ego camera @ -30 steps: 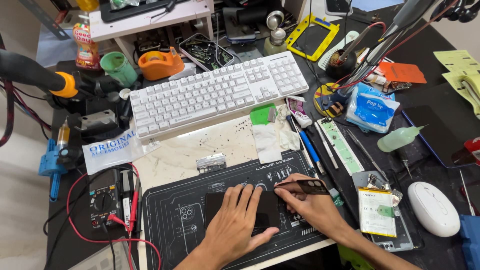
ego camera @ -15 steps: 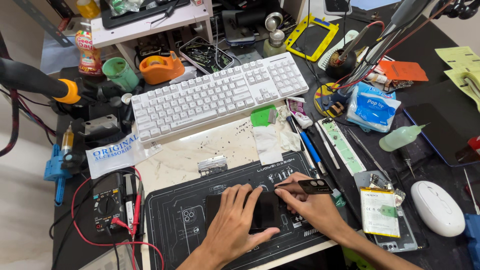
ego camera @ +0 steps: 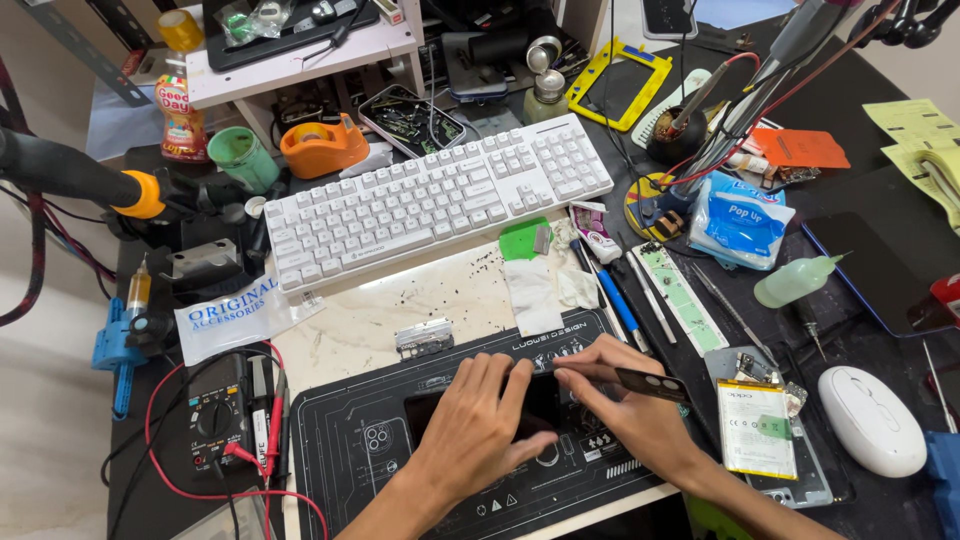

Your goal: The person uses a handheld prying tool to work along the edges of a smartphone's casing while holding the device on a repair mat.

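left hand (ego camera: 478, 425): spread flat on dark phone (ego camera: 535, 400), 6 o'clock on worktop (ego camera: 420, 300)
right hand (ego camera: 625, 405): pinching thin black strip (ego camera: 652, 383)
black tray (ego camera: 412, 117): small parts, 12 o'clock
green cup (ego camera: 240, 158): contents unclear

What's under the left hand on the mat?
A dark phone lies flat on the black work mat under the left hand. The palm covers most of it.
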